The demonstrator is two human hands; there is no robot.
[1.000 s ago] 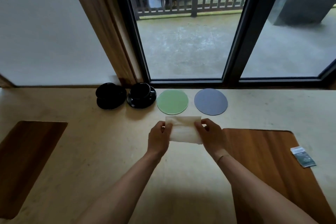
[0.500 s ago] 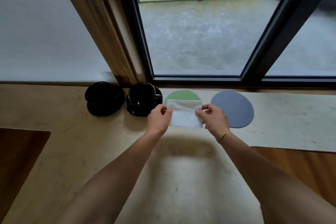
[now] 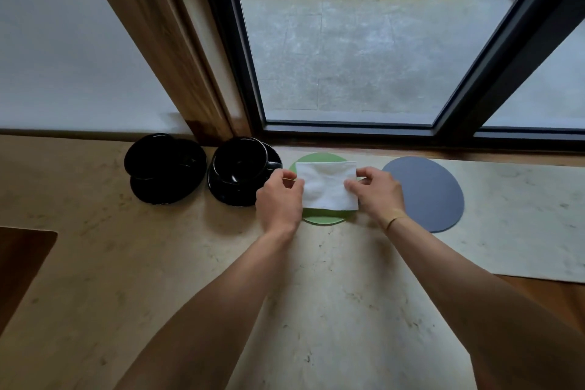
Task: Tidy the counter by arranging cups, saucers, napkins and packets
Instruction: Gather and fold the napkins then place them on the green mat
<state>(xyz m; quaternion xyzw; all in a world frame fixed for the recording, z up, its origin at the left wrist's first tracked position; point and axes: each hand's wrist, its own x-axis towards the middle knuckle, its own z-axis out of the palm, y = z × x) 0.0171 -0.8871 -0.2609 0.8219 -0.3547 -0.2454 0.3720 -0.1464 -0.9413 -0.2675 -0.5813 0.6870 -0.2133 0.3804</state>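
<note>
Head view: the left hand and right hand each pinch an end of the white napkin over the green coaster near the counter's back edge. Black cups stand left, a grey coaster right, below the window.

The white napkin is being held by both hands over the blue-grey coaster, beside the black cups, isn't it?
Not quite: in the head view both hands, left and right, hold the white napkin over the green coaster, beside the black cups; the blue-grey coaster lies uncovered.
</note>
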